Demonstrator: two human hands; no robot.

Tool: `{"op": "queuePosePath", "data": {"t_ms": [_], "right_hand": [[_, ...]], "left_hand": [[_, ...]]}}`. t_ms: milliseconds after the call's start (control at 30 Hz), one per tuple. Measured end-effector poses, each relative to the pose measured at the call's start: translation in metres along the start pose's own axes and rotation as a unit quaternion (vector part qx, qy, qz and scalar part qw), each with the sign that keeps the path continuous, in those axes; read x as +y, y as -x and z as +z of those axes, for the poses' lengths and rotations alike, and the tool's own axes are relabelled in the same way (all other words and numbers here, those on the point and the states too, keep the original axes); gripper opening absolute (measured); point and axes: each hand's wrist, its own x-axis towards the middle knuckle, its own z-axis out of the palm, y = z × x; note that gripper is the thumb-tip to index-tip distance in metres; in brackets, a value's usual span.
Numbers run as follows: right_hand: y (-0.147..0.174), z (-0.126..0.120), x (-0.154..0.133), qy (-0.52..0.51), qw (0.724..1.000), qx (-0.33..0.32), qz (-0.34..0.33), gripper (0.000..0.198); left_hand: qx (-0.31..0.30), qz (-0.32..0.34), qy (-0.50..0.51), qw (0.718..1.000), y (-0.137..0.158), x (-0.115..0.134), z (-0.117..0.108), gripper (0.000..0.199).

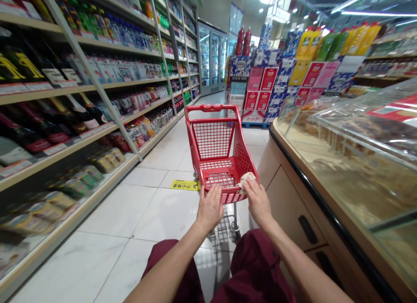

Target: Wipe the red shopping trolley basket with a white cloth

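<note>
A red plastic shopping cart (213, 140) stands in the aisle just ahead of my knees, its basket holding nothing I can see. My left hand (211, 204) has its fingers over the near rim of the basket, gripping it. At the near right corner of that rim, my right hand (258, 199) presses a crumpled whitish cloth (246, 179) against the red plastic. The fingers of this hand are closed over the cloth. The cart's wheels show below, between my legs.
Shelves of bottles and cans (97, 83) line the left side. A wooden counter with a glass case (302, 164) stands close on the right. Stacked drink boxes (260, 90) rise behind the cart. A yellow floor sticker (185, 184) lies on the white tiles.
</note>
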Motion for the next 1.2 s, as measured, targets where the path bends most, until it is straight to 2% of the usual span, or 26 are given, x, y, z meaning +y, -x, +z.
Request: {"op": "queuePosePath", "data": {"t_ms": [100,167,233,300,333,433,500,633,700,767,833,900,1067,1133,1200], "right_hand": [[-0.004,-0.003,0.008,0.023,0.997,0.019,0.065,0.049],[-0.003,0.002,-0.003,0.010,0.999,0.026,0.034,0.047],[-0.002,0.007,-0.016,-0.011,0.999,0.020,-0.025,0.043],[-0.003,0.008,-0.018,-0.020,0.998,0.002,-0.056,0.043],[-0.004,0.007,-0.014,-0.015,0.999,-0.005,-0.047,0.043],[-0.006,0.001,0.001,0.018,0.999,0.003,0.036,0.043],[-0.006,0.002,-0.002,0.015,0.999,0.012,0.048,0.044],[-0.004,0.011,-0.033,-0.043,0.998,0.002,-0.053,0.042],[-0.007,0.008,-0.033,-0.044,0.996,-0.025,-0.070,0.043],[-0.011,0.001,-0.020,-0.017,0.998,-0.044,-0.028,0.044],[-0.014,-0.004,-0.008,0.012,0.999,-0.036,0.038,0.043],[-0.012,-0.004,-0.009,0.016,0.998,-0.021,0.058,0.042],[-0.005,0.006,-0.032,-0.036,0.997,-0.025,-0.065,0.044],[-0.006,0.003,-0.023,-0.026,0.998,-0.032,-0.042,0.045],[-0.007,-0.002,-0.008,0.004,0.999,-0.022,0.027,0.044]], "left_hand": [[0.009,0.001,0.010,1.000,0.001,0.001,0.003,0.053],[0.015,0.002,0.006,1.000,0.001,0.001,0.005,0.053],[0.018,0.005,0.001,1.000,0.001,0.001,0.006,0.052],[0.019,0.009,0.000,1.000,0.001,0.000,0.005,0.052],[0.020,0.011,0.000,1.000,0.001,-0.001,0.004,0.052],[0.022,0.014,0.002,1.000,0.001,0.000,0.004,0.054],[0.025,0.012,0.002,1.000,0.002,0.001,0.006,0.053],[0.026,0.008,-0.002,1.000,0.003,0.002,0.007,0.052],[0.024,0.010,-0.001,1.000,0.004,0.000,0.007,0.051],[0.022,0.012,0.004,1.000,0.005,-0.001,0.006,0.051],[0.021,0.014,0.009,1.000,0.005,0.000,0.005,0.053],[0.022,0.014,0.012,1.000,0.005,0.002,0.005,0.054],[0.006,0.010,0.004,1.000,0.004,0.004,0.002,0.052],[-0.001,0.011,0.001,1.000,0.004,0.003,0.001,0.052],[-0.004,0.014,0.002,1.000,0.004,0.003,0.000,0.052]]}}
